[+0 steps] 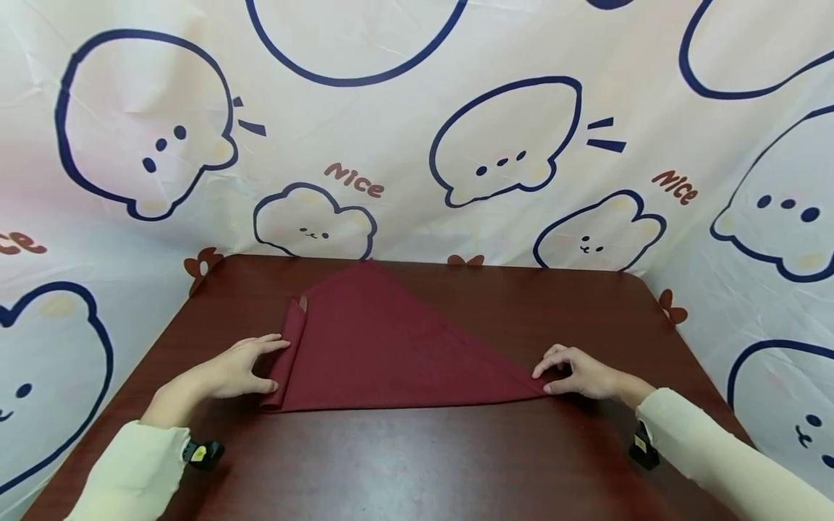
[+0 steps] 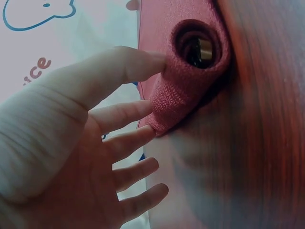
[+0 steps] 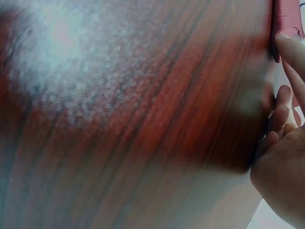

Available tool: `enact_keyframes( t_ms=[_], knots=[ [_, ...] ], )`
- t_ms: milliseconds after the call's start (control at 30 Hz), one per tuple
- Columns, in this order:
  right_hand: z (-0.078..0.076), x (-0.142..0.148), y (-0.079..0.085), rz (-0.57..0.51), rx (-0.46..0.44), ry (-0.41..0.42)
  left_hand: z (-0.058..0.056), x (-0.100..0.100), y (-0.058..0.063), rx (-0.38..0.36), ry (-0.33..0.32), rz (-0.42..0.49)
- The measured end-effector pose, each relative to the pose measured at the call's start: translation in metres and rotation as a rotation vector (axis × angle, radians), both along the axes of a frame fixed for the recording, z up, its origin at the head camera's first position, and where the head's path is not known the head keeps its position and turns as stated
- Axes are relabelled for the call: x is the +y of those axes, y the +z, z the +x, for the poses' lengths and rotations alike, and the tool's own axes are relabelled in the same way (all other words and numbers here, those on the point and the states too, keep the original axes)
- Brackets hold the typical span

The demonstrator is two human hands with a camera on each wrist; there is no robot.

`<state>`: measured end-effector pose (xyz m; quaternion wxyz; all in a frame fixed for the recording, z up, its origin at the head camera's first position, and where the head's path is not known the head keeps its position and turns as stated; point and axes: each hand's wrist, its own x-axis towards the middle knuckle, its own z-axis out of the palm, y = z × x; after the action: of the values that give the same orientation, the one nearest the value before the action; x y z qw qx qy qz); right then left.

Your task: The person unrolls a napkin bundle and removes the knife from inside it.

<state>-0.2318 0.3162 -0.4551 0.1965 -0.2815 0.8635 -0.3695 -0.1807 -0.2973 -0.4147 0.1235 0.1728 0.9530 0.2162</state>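
Note:
A dark red cloth (image 1: 397, 347) lies on the table as a large triangle, its left side rolled into a tube (image 1: 288, 354). Inside the tube's near end sits something dark with a gold-coloured piece (image 2: 205, 49), mostly hidden by the fabric; a tan bit (image 1: 302, 303) shows at the far end. My left hand (image 1: 237, 367) rests along the roll's left side, thumb near its front end, fingers extended and spread. At the cloth's pointed right corner, my right hand (image 1: 586, 373) pinches the fabric between thumb and fingers; in the right wrist view only its edge appears.
The brown wooden table (image 1: 430, 463) reflects light toward the front. A white sheet (image 1: 404, 145) printed with cartoon bears hangs behind it and along both sides. The cloth's far point reaches the table's back edge.

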Motion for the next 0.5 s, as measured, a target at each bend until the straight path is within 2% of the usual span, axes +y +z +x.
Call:
enact_keyframes(
  t_ms=[233,500],
  knots=[
    [-0.0008,-0.0002,0.0029,-0.010,0.002,-0.012,-0.0027,-0.0019,0.0002,-0.006,-0.012,0.040],
    [0.0012,-0.0018,0.0017,-0.008,-0.011,-0.007,0.0020,-0.0063,-0.0030,-0.031,0.003,0.051]
  ],
)
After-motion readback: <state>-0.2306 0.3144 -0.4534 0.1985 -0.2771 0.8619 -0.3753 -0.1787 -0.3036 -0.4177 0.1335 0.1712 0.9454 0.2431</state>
